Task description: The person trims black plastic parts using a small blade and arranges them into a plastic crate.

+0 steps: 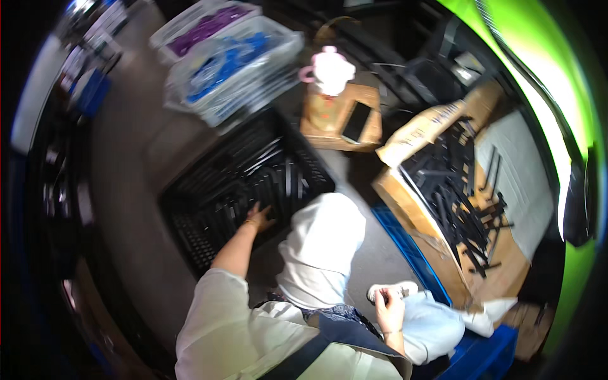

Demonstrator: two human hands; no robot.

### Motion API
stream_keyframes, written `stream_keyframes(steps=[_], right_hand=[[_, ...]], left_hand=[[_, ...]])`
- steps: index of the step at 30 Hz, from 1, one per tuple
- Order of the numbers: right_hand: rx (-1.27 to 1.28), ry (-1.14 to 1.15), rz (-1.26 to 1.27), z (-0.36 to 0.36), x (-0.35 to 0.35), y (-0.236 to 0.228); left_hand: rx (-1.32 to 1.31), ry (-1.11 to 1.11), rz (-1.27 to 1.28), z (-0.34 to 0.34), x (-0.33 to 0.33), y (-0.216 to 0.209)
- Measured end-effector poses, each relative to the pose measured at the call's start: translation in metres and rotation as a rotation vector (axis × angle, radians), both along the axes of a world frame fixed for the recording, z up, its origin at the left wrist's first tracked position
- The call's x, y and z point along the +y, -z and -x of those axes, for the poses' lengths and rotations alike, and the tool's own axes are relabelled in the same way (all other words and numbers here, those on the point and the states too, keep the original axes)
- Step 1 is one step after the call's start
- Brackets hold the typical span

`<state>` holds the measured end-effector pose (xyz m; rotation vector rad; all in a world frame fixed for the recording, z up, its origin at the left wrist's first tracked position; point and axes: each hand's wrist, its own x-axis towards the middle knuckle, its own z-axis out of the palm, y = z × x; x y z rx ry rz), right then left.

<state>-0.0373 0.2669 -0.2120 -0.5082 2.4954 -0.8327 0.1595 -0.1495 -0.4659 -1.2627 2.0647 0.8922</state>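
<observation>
Left hand (258, 218), spread, is resting over black bars (288, 180) in crate (193, 244), centre frame; bars' long axes are running roughly up-down. Right hand (389, 311), lower right, is resting curled; can't tell if pinching anything.

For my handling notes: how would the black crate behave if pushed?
The black crate probably stays stiff: its walls stand straight. Dark pieces inside likely make it heavy. Wider than tall, it would probably slide, not tip.
</observation>
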Motion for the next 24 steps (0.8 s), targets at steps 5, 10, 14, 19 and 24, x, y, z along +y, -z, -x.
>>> stream_keyframes(steps=[5, 10, 14, 19, 24], right_hand=[[-0.038, -0.078, -0.216, 0.008, 0.017, -0.002], [0.011, 0.013, -0.099, 0.035, 0.043, 0.019], [0.005, 0.159, 0.221, 0.068, 0.062, -0.006], [0.095, 0.265, 0.312, 0.085, 0.093, -0.013], [0.049, 0.348, 0.334, 0.074, 0.124, 0.000]], left_hand=[[0.644, -0.009, 0.488, 0.042, -0.052, -0.027], [1.223, -0.238, 0.242, 0.152, -0.019, -0.219], [1.339, 0.205, 0.105, 0.252, 0.099, -0.315], [1.370, 0.975, 0.216, 0.385, 0.215, -0.270], [0.689, 1.285, 0.507, 0.463, 0.274, -0.195]])
